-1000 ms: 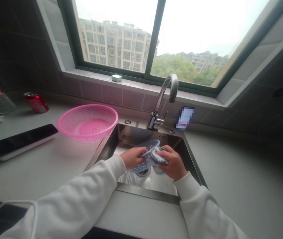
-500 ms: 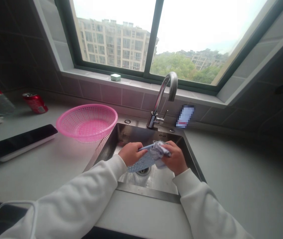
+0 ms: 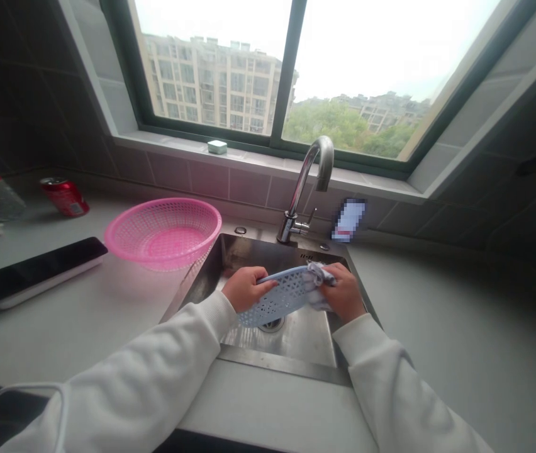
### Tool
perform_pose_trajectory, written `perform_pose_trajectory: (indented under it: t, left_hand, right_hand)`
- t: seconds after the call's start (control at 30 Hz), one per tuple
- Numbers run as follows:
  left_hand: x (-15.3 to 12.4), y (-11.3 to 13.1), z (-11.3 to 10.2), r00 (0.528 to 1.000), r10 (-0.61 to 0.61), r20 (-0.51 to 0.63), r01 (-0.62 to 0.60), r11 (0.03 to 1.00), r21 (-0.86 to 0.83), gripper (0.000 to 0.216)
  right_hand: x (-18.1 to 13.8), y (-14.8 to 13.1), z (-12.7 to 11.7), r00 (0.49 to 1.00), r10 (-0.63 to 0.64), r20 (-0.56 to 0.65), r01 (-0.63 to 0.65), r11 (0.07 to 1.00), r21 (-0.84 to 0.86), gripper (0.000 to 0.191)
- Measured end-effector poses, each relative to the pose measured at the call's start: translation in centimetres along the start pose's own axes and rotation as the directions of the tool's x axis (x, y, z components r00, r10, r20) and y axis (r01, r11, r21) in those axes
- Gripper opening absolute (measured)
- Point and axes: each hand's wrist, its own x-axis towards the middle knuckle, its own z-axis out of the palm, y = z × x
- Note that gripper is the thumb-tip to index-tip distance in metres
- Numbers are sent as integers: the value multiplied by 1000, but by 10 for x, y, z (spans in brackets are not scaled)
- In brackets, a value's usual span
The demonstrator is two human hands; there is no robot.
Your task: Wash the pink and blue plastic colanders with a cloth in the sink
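Note:
Over the steel sink (image 3: 202, 277), my left hand (image 3: 244, 288) grips the left rim of a pale blue perforated basket (image 3: 282, 297), which is tilted with its underside toward me. My right hand (image 3: 346, 294) is closed on a crumpled blue-white cloth (image 3: 319, 277) pressed against the basket's right rim. Both hands hover above the drain (image 3: 272, 324). White sleeves cover both arms.
A curved chrome tap (image 3: 312, 173) stands behind the sink. A pink mesh basket (image 3: 164, 231) sits on the counter at the sink's left, with a long black-and-white device (image 3: 41, 267) and a red can (image 3: 64, 196) further left. A small green box (image 3: 217, 146) rests on the window sill.
The blue basket has turned from facing up to showing its underside. My right hand with the cloth has moved right and up along the rim.

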Motion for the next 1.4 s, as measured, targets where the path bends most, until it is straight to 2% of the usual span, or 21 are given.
perform_pose_trajectory:
  t: [0.07, 0.13, 0.27, 0.33, 0.4, 0.47, 0.53, 0.6, 0.67, 0.77, 0.87, 0.93, 1.0, 1.13, 1.2, 1.33, 1.4]
  left_hand:
    - [1, 0, -3, 1000, 6, -2, -6, 998, -59, 38]
    - [2, 0, -2, 999, 25, -41, -27, 998, -54, 39]
    - [5, -1, 5, 986, 106, -129, -87, 986, 145, 36]
    - [5, -1, 7, 984, 119, -130, -94, 979, 183, 36]
    - [5, -3, 6, 990, 74, -121, -61, 992, 109, 39]
    - [5, -5, 3, 992, 22, -121, -27, 999, -36, 42]
    - [5, -6, 0, 987, 22, -158, -46, 987, -153, 43]
    - [5, -6, -3, 976, 71, -208, -101, 985, -142, 40]
    - [5, -5, -6, 968, 130, -216, -134, 991, -2, 34]
    - [4, -1, -7, 976, 142, -163, -104, 970, 221, 25]
    - [2, 4, -6, 983, 127, -137, -82, 953, 293, 20]
    - [0, 6, -6, 983, 123, -137, -76, 948, 308, 20]
    - [0, 5, -6, 982, 117, -148, -67, 949, 309, 26]
    - [2, 0, -6, 977, 111, -184, -76, 980, 185, 43]
    - [3, -3, -4, 975, 102, -195, -72, 986, 153, 44]
    - [4, -5, 0, 986, 74, -147, -48, 983, 175, 40]
    - [4, -5, 0, 989, 75, -131, -55, 986, 156, 40]
  right_hand:
    - [4, 8, -6, 995, 66, -71, -67, 998, -9, 16]
    - [2, 0, -8, 996, 46, -78, -42, 998, 49, 14]
    - [-10, -32, 3, 990, -127, 59, 111, 967, 228, 14]
    - [-11, -34, 7, 986, -143, 82, 120, 965, 233, 16]
    - [-7, -19, 6, 997, -65, 36, 59, 989, 136, 16]
    - [-2, 5, 2, 998, 46, -37, -46, 999, -10, 15]
    - [3, 27, -2, 985, 141, -100, -149, 986, -75, 15]
    - [4, 39, -2, 971, 200, -134, -211, 975, -72, 16]
    - [4, 37, 1, 966, 216, -140, -222, 975, -30, 16]
    - [-1, 15, 8, 983, 135, -123, -124, 988, 87, 15]
    - [-7, -7, 13, 998, -45, -36, 52, 975, 214, 15]
    - [-8, -9, 13, 992, -121, 21, 113, 967, 227, 17]
    - [-5, -3, 10, 996, -93, 10, 91, 984, 156, 17]
    - [1, 8, 2, 993, 50, -108, -47, 998, 29, 17]
    - [-2, 0, 1, 997, 21, -77, -15, 997, 77, 16]
    - [-10, -21, 6, 985, -152, 88, 122, 953, 277, 15]
    - [-9, -16, 5, 985, -139, 99, 108, 957, 269, 16]
